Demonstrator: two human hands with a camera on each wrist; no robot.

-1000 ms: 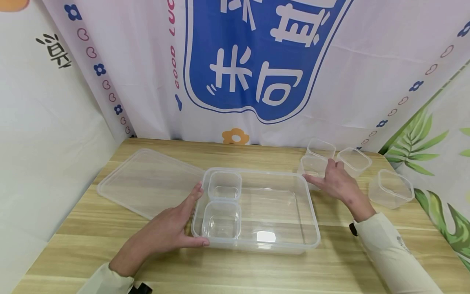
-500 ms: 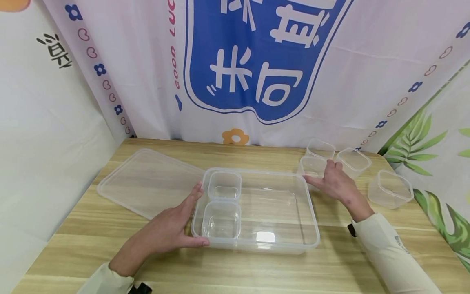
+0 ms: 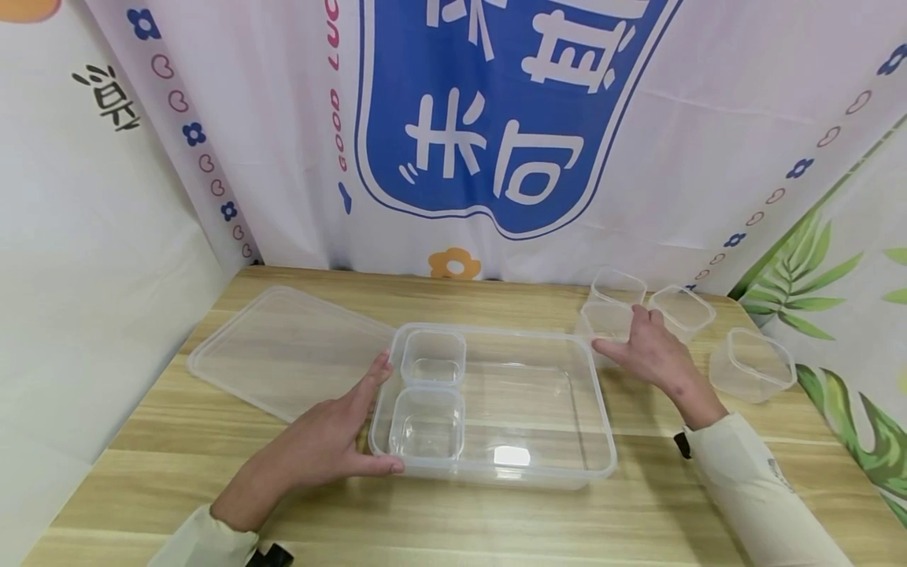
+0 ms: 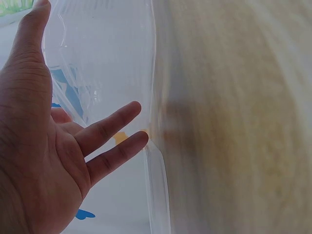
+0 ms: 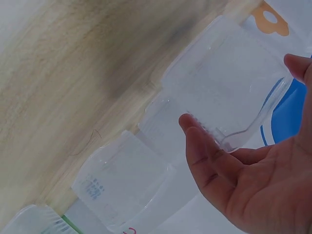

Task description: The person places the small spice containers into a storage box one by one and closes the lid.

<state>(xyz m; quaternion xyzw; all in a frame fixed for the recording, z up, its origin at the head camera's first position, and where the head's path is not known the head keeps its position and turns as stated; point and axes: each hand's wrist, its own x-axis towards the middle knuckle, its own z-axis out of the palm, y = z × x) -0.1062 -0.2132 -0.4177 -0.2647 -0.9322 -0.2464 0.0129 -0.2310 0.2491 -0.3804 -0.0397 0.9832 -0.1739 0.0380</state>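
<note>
A large clear rectangular plastic box (image 3: 602,405) stands on the table, with two small square clear containers, a rear one (image 3: 434,346) and a front one (image 3: 427,429), side by side along its left end. My left hand (image 3: 333,441) rests against that end, thumb at the front corner and fingers spread along the side; the left wrist view shows the fingers straight. Behind the box's right corner, my right hand (image 3: 655,354) grips a small clear container (image 3: 602,321) between thumb and fingers. In the right wrist view this container (image 5: 229,73) stands upright close to the table.
A flat translucent lid (image 3: 283,346) lies left of the box, partly behind it. Three more small containers stand nearby: one behind (image 3: 618,285), one beside the right hand (image 3: 683,307), one farther right (image 3: 751,366). A printed curtain (image 3: 283,157) hangs at the table's back edge.
The right hand and the small container in its grip have shifted very slightly right. My left hand and the large box stay where they were.
</note>
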